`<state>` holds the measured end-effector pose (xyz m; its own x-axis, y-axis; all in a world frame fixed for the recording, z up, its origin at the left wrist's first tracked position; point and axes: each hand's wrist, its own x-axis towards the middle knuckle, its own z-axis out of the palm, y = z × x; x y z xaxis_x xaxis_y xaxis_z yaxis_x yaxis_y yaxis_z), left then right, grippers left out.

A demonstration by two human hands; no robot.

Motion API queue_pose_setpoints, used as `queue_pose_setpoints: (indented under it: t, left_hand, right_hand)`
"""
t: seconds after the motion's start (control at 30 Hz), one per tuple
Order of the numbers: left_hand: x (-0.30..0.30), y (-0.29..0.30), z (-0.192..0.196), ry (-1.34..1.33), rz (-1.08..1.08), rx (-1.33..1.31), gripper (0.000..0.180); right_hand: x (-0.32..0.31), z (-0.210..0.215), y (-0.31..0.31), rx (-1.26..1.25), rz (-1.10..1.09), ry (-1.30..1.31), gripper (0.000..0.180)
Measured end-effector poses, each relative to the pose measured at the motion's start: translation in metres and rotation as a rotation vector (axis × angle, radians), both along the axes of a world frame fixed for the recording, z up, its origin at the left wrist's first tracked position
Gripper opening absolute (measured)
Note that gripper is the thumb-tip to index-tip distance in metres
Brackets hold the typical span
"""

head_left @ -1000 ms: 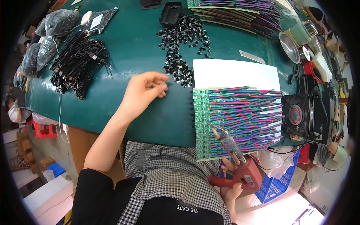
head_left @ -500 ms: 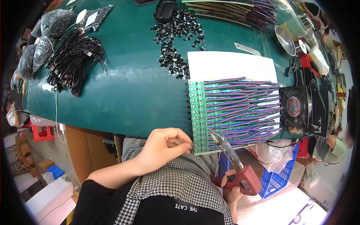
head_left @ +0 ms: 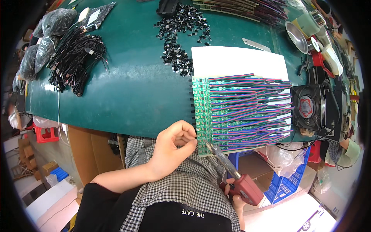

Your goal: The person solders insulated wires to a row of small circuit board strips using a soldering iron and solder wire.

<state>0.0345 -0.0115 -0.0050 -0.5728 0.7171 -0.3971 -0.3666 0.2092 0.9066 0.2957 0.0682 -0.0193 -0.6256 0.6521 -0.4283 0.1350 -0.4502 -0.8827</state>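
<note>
At the near left edge of the green circuit board panel (head_left: 202, 112), my left hand (head_left: 173, 145) is closed in a pinch; whatever is between its fingertips is hidden or too small to name. My right hand (head_left: 237, 199) grips a red soldering gun (head_left: 247, 188) below the table edge. Its metal tip points up and left, over the panel's near end, close to my left fingertips. Rows of multicoloured wires (head_left: 239, 112) run rightward from the panel across a white sheet (head_left: 239, 62). Small black connectors line the panel's left edge.
A pile of small black connectors (head_left: 177, 38) lies beyond the panel, near a black tray (head_left: 167, 7). Black cables (head_left: 77, 62) and wrapped bundles sit at left. A fan (head_left: 307, 106) stands right of the wires, with a metal bowl (head_left: 296, 36) farther back. A blue crate (head_left: 284, 185) is below.
The soldering gun's tip has moved left and slightly down, closer to my left fingertips. My left hand remains pinched at the panel's edge, a little higher in the view.
</note>
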Motion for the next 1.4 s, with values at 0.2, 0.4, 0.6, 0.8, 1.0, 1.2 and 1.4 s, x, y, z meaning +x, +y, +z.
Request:
queue_pose_setpoints:
  t: [0.2, 0.4, 0.6, 0.8, 1.0, 1.2, 1.4]
  left_hand:
    - [0.000, 0.000, 0.000, -0.007, 0.009, -0.002, 0.010]
    - [0.001, 0.000, -0.003, -0.044, 0.007, 0.017, 0.011]
    - [0.000, 0.000, -0.002, -0.061, 0.015, 0.032, 0.011]
    - [0.001, -0.001, -0.002, -0.055, 0.013, 0.022, 0.010]
    - [0.001, -0.001, -0.002, -0.041, 0.010, 0.027, 0.009]
    - [0.001, -0.001, -0.001, -0.046, 0.014, 0.032, 0.009]
    - [0.002, -0.001, -0.001, -0.029, 0.017, 0.021, 0.010]
  right_hand:
    - [0.015, -0.016, 0.004, 0.205, 0.168, -0.081, 0.072]
    - [0.031, -0.035, -0.001, 0.448, 0.094, -0.168, 0.065]
    - [0.052, -0.053, -0.003, 0.464, 0.145, -0.159, 0.079]
    - [0.056, -0.056, -0.004, 0.434, 0.154, -0.177, 0.078]
    - [0.063, -0.058, -0.004, 0.449, 0.195, -0.209, 0.078]
    - [0.057, -0.054, -0.006, 0.463, 0.145, -0.207, 0.078]
    - [0.058, -0.058, -0.005, 0.448, 0.137, -0.156, 0.077]
